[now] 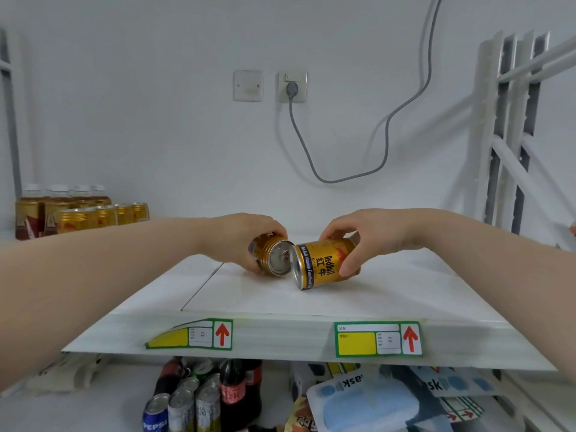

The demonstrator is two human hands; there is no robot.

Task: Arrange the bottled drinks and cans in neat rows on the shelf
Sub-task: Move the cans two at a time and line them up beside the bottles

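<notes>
Two gold Red Bull cans lie tilted over the middle of the white shelf (405,294). My left hand (246,235) grips the left can (271,257), whose top faces me. My right hand (367,235) holds the right can (324,265) on its side, label showing. The two cans touch at their rims. At the shelf's far left stand a row of gold cans (103,215) and, behind them, capped amber bottles (62,204).
Price labels with red arrows (378,338) mark the shelf's front edge. Below it stand cola bottles (237,391), soda cans (180,406) and mask packets (367,400). A grey cable (311,163) hangs from a wall socket. White shelf frames (511,126) lean at right.
</notes>
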